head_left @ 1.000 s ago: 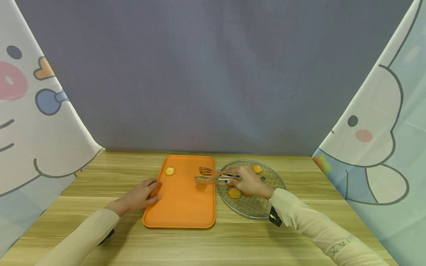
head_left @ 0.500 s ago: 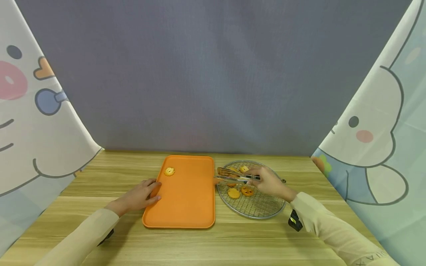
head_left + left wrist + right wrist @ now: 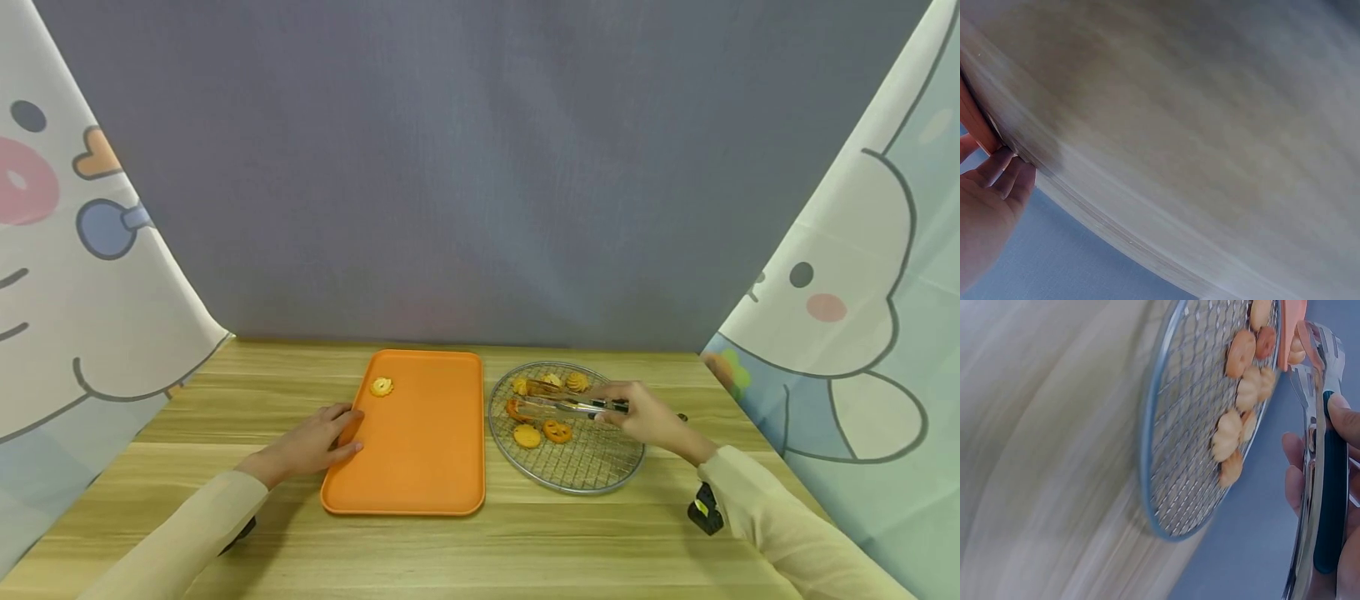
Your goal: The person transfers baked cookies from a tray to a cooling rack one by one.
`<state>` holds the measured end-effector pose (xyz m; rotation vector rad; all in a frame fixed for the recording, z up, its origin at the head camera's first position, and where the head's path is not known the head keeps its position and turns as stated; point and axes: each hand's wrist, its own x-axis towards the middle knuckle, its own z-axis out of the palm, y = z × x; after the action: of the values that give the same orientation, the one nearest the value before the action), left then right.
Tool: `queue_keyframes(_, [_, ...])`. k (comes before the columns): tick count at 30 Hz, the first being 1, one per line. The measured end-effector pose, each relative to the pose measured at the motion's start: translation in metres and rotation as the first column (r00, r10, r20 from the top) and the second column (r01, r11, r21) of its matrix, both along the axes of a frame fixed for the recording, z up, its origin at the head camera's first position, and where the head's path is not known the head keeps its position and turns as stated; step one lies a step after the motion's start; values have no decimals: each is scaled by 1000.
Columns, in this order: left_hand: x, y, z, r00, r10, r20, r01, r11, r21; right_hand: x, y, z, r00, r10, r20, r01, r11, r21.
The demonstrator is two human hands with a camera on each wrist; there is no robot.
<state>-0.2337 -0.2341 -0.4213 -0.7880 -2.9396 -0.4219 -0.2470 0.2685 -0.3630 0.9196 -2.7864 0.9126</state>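
My right hand grips a pair of metal tongs with dark grip panels, held over a round wire rack. The tongs' two arms stand apart in the right wrist view, with nothing seen between their tips. Several cookies lie on the rack: a pretzel-shaped one, a plain round one and a swirled one among them. The tongs partly cover others. My left hand rests at the left rim of an orange tray, thumb and forefinger over its edge. One flower-shaped cookie lies on that tray.
Tray and rack sit side by side on a wood-grain table. A grey cloth hangs behind it. Cartoon-printed sheets flank the table on both sides.
My right hand has drawn the tongs rightward, from above the tray's right edge to above the rack, uncovering the pretzel-shaped cookie. The left hand and tray stay in place.
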Motion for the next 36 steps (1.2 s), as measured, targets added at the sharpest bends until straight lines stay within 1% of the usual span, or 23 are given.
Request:
queue_keyframes(6, [0,0,-1,1000,-3,-14,3,1000,-3,3,17,-3,1000,-3,13,3,1000,-4])
queue_keyframes(12, [-1,0,0,1000,0,-14,0,1000,-4,3,33,-8,1000,18,-24,-19,999,-27])
queue_keyframes(15, [-1,1,0,1000,4,-5,-4,1000,-2,4,40,-10,999,5,-36,-6,1000,-21])
queue_keyframes(20, [0,1,1,1000,3,5,-3,1000,0,8,51,-11,999,-21,-25,21,1000,-5])
queue_keyframes(25, [0,0,0,1000,2,0,-2,1000,1,10,61,-13,998,8,-57,-9,1000,-22])
queue_keyframes(32, [0,0,0,1000,0,-8,0,1000,-1,13,74,-16,994,5,-109,-7,1000,-13])
queue_keyframes(36, [1,1,0,1000,-1,-2,1,1000,3,15,80,-18,993,26,-118,-28,1000,-11])
